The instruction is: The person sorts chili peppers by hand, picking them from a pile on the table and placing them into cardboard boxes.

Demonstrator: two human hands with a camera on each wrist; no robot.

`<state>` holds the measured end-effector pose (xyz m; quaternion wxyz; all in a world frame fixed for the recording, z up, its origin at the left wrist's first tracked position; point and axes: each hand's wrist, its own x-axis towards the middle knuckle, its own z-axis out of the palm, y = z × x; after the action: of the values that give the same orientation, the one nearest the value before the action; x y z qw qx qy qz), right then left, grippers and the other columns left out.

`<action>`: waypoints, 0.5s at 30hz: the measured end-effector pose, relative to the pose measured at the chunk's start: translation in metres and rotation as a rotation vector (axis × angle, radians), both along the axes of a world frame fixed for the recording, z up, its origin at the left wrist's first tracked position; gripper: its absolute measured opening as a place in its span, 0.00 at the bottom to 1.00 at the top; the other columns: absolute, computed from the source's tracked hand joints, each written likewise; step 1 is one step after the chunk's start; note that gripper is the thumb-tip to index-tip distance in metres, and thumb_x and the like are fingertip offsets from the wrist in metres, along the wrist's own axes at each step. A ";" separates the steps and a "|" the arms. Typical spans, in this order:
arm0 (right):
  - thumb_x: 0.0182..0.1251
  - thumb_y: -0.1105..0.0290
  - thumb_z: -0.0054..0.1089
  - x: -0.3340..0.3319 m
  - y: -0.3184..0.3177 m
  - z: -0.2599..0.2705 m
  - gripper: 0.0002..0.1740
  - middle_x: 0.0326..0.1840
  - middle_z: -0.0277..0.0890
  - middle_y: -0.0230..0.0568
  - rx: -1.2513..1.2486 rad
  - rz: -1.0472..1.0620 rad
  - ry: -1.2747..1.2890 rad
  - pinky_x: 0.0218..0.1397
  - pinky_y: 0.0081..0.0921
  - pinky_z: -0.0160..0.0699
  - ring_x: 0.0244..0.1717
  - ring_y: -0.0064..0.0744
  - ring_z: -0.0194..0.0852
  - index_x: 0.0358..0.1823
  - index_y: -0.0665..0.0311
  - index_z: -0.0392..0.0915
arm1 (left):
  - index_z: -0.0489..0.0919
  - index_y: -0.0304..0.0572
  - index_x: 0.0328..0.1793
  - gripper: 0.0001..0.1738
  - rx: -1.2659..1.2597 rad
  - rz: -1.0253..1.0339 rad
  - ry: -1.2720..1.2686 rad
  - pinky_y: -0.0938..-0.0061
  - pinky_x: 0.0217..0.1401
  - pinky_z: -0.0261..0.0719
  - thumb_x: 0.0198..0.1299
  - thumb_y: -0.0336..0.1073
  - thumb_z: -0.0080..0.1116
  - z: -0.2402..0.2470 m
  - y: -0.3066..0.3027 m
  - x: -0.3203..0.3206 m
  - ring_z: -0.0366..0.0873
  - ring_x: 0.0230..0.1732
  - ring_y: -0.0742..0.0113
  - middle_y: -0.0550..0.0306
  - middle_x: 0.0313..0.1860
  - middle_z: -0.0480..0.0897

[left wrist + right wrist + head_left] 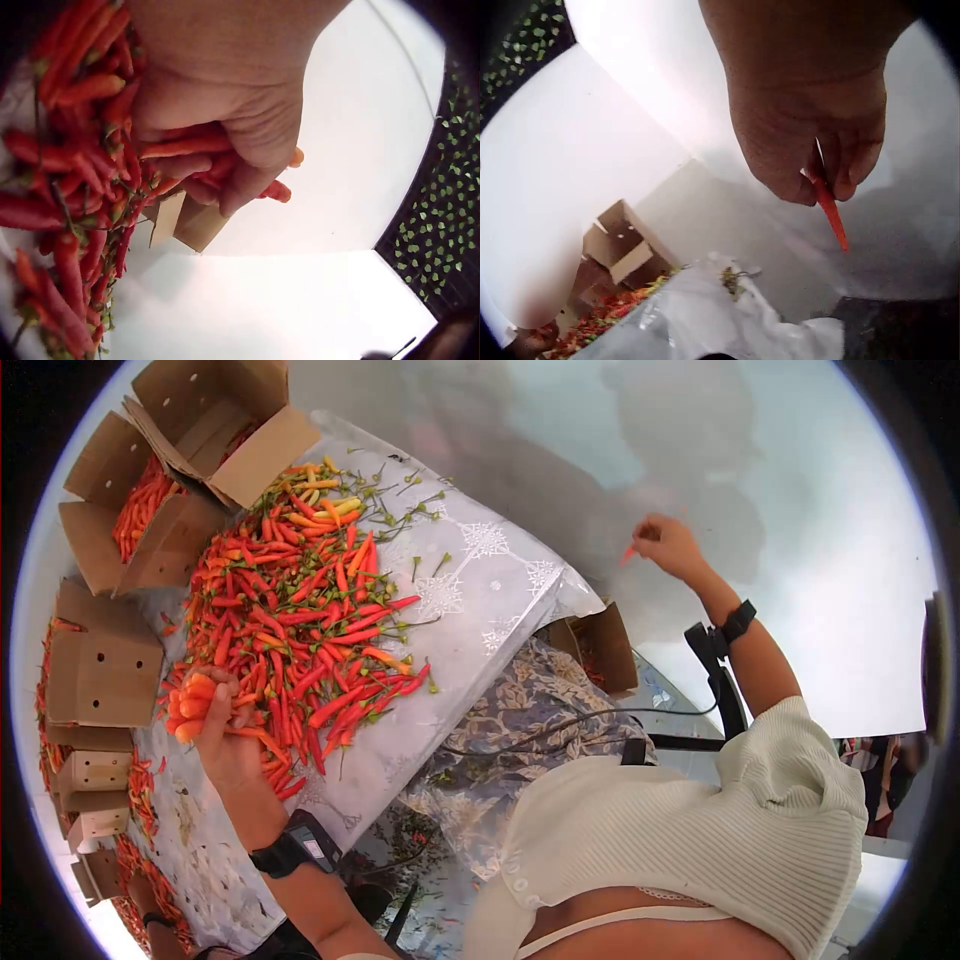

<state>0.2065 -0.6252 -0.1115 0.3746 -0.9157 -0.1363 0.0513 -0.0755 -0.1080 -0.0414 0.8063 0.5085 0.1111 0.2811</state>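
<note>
My left hand (225, 735) grips a bunch of orange-red chili peppers (192, 708) at the near side of a large chili heap (290, 610). In the left wrist view its fingers and thumb curl round the chilies, whose tips (277, 191) stick out past the thumb. My right hand (668, 547) is raised off to the right, well away from the table. Between thumb and fingers it pinches a single red chili (831, 214), which points downward in the right wrist view. The heap is mostly red, with green stems and some yellow pods at its far end.
A patterned plastic cover (480, 575) lies over the table, with loose green stems (425, 505) scattered on it. Cardboard boxes (105, 670) line the far left side, some holding red chilies. Another box (605, 650) stands below the table edge. Someone else's hand (150, 905) shows at lower left.
</note>
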 end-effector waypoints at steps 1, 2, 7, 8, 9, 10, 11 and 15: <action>0.53 0.68 0.59 -0.002 -0.014 -0.015 0.10 0.25 0.80 0.39 -0.087 -0.002 -0.004 0.35 0.25 0.74 0.28 0.26 0.76 0.32 0.68 0.77 | 0.73 0.37 0.50 0.14 -0.007 0.011 0.007 0.90 0.20 0.65 0.58 0.27 0.58 -0.001 0.001 0.000 0.70 0.38 0.79 0.59 0.40 0.75; 0.52 0.67 0.60 -0.002 -0.025 -0.030 0.11 0.26 0.79 0.40 -0.121 0.018 0.070 0.36 0.27 0.74 0.30 0.29 0.77 0.33 0.68 0.77 | 0.73 0.38 0.50 0.13 -0.035 -0.021 0.042 0.90 0.19 0.64 0.59 0.29 0.58 -0.002 0.001 0.000 0.69 0.36 0.81 0.61 0.39 0.75; 0.49 0.68 0.66 0.001 -0.029 -0.074 0.17 0.36 0.78 0.45 -0.122 0.103 -0.116 0.45 0.30 0.76 0.39 0.37 0.78 0.40 0.66 0.75 | 0.77 0.40 0.43 0.11 0.000 0.087 0.222 0.91 0.17 0.58 0.61 0.40 0.59 0.005 -0.008 -0.004 0.68 0.27 0.83 0.65 0.31 0.76; 0.51 0.69 0.65 0.003 -0.012 -0.060 0.16 0.37 0.77 0.44 0.025 0.052 -0.091 0.45 0.27 0.76 0.39 0.34 0.78 0.40 0.67 0.75 | 0.78 0.40 0.40 0.10 0.011 0.103 0.210 0.90 0.17 0.58 0.60 0.39 0.60 0.006 -0.011 -0.003 0.69 0.27 0.82 0.65 0.28 0.76; 0.54 0.72 0.61 0.013 0.000 -0.052 0.14 0.38 0.77 0.42 0.009 0.070 -0.210 0.44 0.23 0.75 0.39 0.29 0.76 0.42 0.67 0.74 | 0.77 0.42 0.39 0.08 -0.004 0.100 0.206 0.90 0.17 0.58 0.59 0.38 0.60 0.006 -0.013 -0.004 0.69 0.26 0.82 0.65 0.28 0.76; 0.56 0.73 0.59 0.014 0.026 -0.029 0.13 0.38 0.77 0.41 0.064 0.022 -0.248 0.44 0.22 0.75 0.38 0.27 0.76 0.44 0.66 0.74 | 0.77 0.43 0.37 0.07 -0.018 0.086 0.206 0.89 0.16 0.58 0.59 0.37 0.61 0.006 -0.013 -0.003 0.70 0.25 0.81 0.65 0.27 0.76; 0.57 0.75 0.58 0.014 0.049 -0.006 0.13 0.38 0.77 0.40 0.114 -0.040 -0.278 0.44 0.22 0.74 0.38 0.26 0.75 0.45 0.65 0.74 | 0.76 0.43 0.37 0.06 -0.009 0.120 0.201 0.88 0.16 0.58 0.58 0.35 0.62 0.002 -0.011 -0.001 0.70 0.24 0.81 0.65 0.27 0.76; 0.59 0.78 0.56 -0.006 0.161 0.058 0.14 0.40 0.77 0.39 0.476 0.146 -0.480 0.43 0.20 0.74 0.37 0.25 0.75 0.47 0.64 0.74 | 0.74 0.44 0.37 0.08 0.075 0.210 0.112 0.87 0.15 0.59 0.55 0.29 0.64 0.014 -0.015 0.003 0.70 0.21 0.80 0.65 0.27 0.76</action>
<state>0.2006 -0.4645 -0.0537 0.5305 -0.7763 -0.2940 -0.1721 -0.0723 -0.1234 -0.0272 0.7454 0.5388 0.1982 0.3388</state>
